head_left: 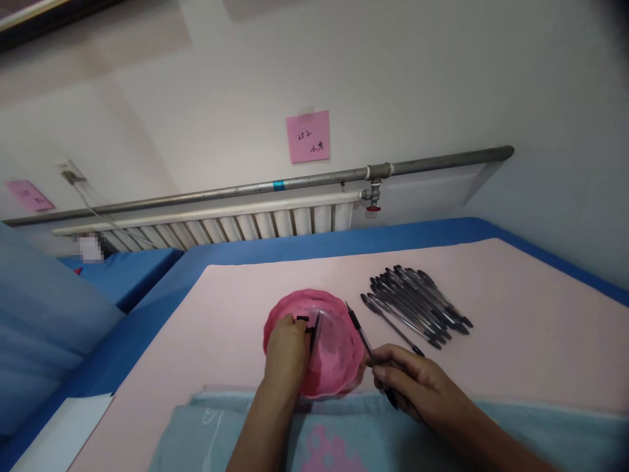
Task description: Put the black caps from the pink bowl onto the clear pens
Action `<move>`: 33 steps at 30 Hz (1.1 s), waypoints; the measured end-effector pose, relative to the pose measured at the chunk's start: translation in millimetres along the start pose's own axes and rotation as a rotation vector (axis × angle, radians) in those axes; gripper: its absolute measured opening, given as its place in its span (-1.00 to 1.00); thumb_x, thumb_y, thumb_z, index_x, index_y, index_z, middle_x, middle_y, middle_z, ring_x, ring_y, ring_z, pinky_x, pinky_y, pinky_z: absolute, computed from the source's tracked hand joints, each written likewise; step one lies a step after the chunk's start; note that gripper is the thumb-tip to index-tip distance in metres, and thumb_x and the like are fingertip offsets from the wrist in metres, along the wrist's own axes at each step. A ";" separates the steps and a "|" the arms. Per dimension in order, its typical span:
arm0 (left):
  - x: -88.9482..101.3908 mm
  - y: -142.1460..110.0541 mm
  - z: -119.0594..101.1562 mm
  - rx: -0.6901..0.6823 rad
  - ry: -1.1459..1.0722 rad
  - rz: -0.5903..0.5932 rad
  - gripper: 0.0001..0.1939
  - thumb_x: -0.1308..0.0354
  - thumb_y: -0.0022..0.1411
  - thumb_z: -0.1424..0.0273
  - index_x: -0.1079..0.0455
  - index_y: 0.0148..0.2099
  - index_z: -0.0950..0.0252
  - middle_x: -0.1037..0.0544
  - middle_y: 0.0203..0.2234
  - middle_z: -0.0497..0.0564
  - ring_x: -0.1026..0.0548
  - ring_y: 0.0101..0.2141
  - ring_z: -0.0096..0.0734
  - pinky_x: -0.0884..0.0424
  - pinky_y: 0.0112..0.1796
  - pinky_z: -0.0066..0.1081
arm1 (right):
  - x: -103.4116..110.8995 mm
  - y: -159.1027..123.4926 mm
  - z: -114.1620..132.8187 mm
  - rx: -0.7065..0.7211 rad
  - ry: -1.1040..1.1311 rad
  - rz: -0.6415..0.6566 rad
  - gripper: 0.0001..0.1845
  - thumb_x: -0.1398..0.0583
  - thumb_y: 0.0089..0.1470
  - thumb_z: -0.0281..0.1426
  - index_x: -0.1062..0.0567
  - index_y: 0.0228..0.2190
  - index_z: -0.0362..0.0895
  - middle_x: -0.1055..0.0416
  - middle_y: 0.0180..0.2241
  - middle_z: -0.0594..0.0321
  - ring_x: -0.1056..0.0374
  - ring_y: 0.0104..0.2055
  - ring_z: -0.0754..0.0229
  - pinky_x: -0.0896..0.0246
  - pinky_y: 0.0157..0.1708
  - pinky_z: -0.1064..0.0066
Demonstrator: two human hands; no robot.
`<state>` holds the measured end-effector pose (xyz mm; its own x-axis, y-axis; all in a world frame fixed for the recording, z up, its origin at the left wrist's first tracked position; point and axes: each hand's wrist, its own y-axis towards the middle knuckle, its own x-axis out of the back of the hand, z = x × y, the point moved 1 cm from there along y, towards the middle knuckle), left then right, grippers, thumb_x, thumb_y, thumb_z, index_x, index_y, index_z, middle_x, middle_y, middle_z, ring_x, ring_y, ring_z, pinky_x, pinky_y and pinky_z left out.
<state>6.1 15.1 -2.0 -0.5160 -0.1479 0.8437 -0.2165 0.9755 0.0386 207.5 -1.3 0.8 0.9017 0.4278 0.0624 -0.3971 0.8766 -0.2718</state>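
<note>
My right hand (413,383) grips a slim black pen (362,335) by its lower barrel. The pen's bare tip points up and away, beside the right rim of a scalloped pink bowl (351,364). My left hand (285,344) reaches into the bowl with its fingers curled and mostly hidden. Small black pieces like pen caps (303,318) show beside those fingers, and what they hold cannot be made out. A clear pen-like piece (316,334) stands slanted in the bowl. Right of the bowl lies a pile of capped black pens (417,301), with one pen (393,324) slightly apart at its near side.
A pale pink mat (236,295) covers the blue-edged table (339,237). Folded light blue cloth (216,429) lies along the near side. White paper (69,429) is at the lower left. Behind stand a radiator (265,224) and a wall pipe (324,178).
</note>
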 end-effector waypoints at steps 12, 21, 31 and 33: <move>-5.9 -0.1 -7.9 -0.091 0.176 0.105 -0.75 0.02 0.12 0.47 -0.50 -0.30 0.31 -0.52 -0.30 0.16 -0.45 -0.35 -0.26 -0.28 -0.32 -0.36 | -1.8 -2.0 2.2 0.016 -0.003 -0.026 -0.73 -0.14 -0.08 -0.16 -0.35 -0.46 -0.12 -0.18 -0.66 0.42 0.06 -0.70 0.42 0.22 -0.70 0.51; -8.4 -1.4 0.2 -0.114 0.152 0.081 -0.69 0.07 0.11 0.55 -0.49 -0.23 0.35 -0.52 -0.32 0.21 -0.47 -0.37 -0.18 -0.28 -0.35 -0.34 | -2.4 -2.4 3.6 0.027 -0.008 -0.031 -0.78 -0.14 -0.07 -0.21 -0.36 -0.46 -0.12 -0.16 -0.67 0.43 0.00 -0.68 0.40 0.15 -0.68 0.52; -10.5 -2.9 -1.8 -0.078 0.083 0.068 -0.71 0.04 0.06 0.60 -0.50 -0.29 0.37 -0.52 -0.30 0.24 -0.46 -0.32 -0.12 -0.28 -0.30 -0.30 | -0.7 -1.7 1.1 0.039 -0.021 -0.002 -0.81 -0.12 -0.03 -0.24 -0.36 -0.44 -0.12 -0.18 -0.64 0.42 -0.01 -0.66 0.40 0.12 -0.66 0.51; -11.4 -2.5 -0.7 -0.045 0.048 0.048 -0.73 0.03 0.07 0.57 -0.50 -0.28 0.36 -0.52 -0.32 0.23 -0.47 -0.35 -0.15 -0.28 -0.31 -0.31 | -0.6 -1.5 0.9 0.037 -0.021 -0.022 -0.80 -0.12 -0.03 -0.24 -0.35 -0.44 -0.12 -0.16 -0.65 0.43 0.00 -0.67 0.40 0.13 -0.66 0.51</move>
<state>13.1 14.5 -11.3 -0.4840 -0.0941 0.8700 -0.1548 0.9877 0.0207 207.4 -2.7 2.0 0.9066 0.4126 0.0880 -0.3838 0.8933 -0.2340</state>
